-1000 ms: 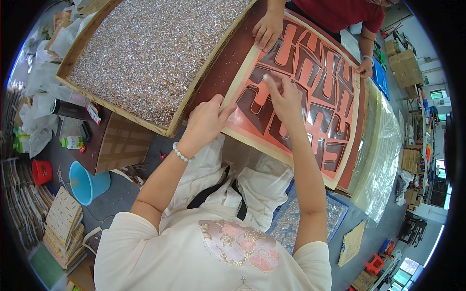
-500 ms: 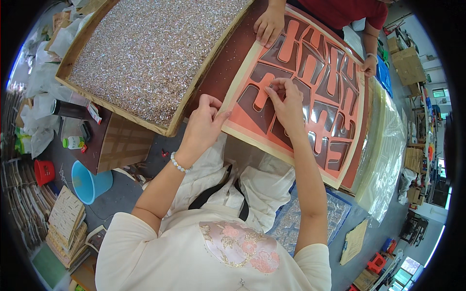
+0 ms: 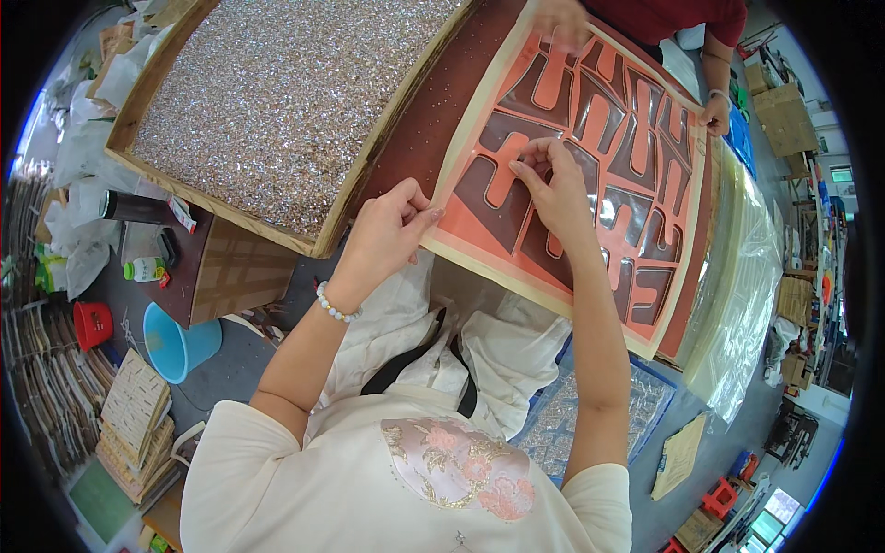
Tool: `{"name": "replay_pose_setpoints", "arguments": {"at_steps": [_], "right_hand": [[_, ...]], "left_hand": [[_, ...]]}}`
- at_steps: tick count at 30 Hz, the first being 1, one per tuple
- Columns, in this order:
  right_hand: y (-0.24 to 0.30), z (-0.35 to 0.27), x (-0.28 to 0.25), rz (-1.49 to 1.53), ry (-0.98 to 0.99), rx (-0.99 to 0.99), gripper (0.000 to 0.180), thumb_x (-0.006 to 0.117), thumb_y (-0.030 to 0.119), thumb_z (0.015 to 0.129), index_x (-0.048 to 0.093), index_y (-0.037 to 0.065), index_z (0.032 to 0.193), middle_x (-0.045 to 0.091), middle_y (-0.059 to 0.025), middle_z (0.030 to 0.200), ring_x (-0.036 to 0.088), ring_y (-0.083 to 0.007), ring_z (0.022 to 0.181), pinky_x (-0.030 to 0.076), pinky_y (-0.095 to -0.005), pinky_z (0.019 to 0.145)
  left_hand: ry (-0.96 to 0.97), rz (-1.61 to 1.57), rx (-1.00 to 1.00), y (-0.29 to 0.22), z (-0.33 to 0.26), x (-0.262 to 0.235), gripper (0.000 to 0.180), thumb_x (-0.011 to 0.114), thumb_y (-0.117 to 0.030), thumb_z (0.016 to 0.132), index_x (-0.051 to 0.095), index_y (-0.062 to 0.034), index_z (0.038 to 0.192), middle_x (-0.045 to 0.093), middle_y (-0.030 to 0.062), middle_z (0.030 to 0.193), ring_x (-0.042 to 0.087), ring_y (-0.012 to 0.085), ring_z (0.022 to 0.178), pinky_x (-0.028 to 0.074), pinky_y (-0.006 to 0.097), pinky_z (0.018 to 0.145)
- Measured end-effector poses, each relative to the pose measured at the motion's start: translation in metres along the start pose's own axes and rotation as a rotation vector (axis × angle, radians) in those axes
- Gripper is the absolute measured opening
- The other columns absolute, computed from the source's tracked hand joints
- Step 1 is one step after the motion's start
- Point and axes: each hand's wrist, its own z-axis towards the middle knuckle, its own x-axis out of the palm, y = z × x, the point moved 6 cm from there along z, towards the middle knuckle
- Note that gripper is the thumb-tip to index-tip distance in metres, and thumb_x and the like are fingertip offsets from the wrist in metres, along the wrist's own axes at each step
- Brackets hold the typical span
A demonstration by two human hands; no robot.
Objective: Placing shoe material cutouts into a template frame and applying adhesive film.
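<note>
A large cream-edged sheet [image 3: 479, 263] with salmon and dark brown cut-out shapes lies on the brown table in front of me. My left hand [image 3: 387, 230] pinches the sheet's near left edge between thumb and fingers. My right hand [image 3: 553, 184] rests on the sheet's middle, fingertips picking at a salmon strip [image 3: 502, 180] among the dark shapes. Across the table a person in red has one hand [image 3: 558, 18] at the sheet's far edge and another hand [image 3: 714, 115] at its right corner.
A wooden tray [image 3: 230, 198] filled with silvery glitter sits to the left. Clear plastic sheeting [image 3: 747, 295] hangs to the right. On the floor are a blue bucket [image 3: 180, 341], a red bucket [image 3: 90, 323], stacked patterned boards [image 3: 134, 419] and a blue crate [image 3: 590, 405].
My left hand slid toward me along the sheet's left edge and now pinches it. My right hand shifted slightly left on the sheet and curled its fingers on a strip.
</note>
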Motion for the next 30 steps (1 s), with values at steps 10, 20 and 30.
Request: {"name": "replay_pose_setpoints", "arguments": {"at_steps": [10, 20, 30], "right_hand": [[-0.002, 0.003, -0.004, 0.134, 0.046, -0.003, 0.021, 0.069, 0.012, 0.082, 0.056, 0.002, 0.096, 0.059, -0.0054, 0.079, 0.057, -0.015, 0.073, 0.047, -0.0292, 0.068], [0.034, -0.048, -0.029, -0.266, 0.006, -0.148, 0.032, 0.071, 0.021, 0.077, 0.059, 0.005, 0.102, 0.056, -0.008, 0.104, 0.052, -0.0269, 0.098, 0.041, -0.0391, 0.086], [0.059, -0.124, 0.018, -0.363, -0.113, -0.313, 0.033, 0.07, 0.014, 0.078, 0.065, 0.006, 0.109, 0.061, -0.0083, 0.117, 0.055, -0.0253, 0.113, 0.042, -0.0398, 0.095]], "left_hand": [[0.043, -0.034, 0.01, 0.007, 0.005, 0.003, 0.019, 0.064, -0.014, 0.089, 0.053, -0.001, 0.08, 0.057, -0.001, 0.066, 0.05, 0.0012, 0.057, 0.045, 0.019, 0.044], [-0.09, -0.074, 0.066, 0.009, -0.003, 0.002, 0.017, 0.066, -0.014, 0.088, 0.055, -0.0024, 0.08, 0.056, -0.0023, 0.065, 0.047, 0.0005, 0.051, 0.038, 0.017, 0.043], [-0.174, -0.209, 0.189, 0.019, -0.019, -0.005, 0.027, 0.056, -0.027, 0.094, 0.068, -0.003, 0.097, 0.06, 0.002, 0.071, 0.05, 0.0045, 0.06, 0.038, 0.021, 0.051]]}}
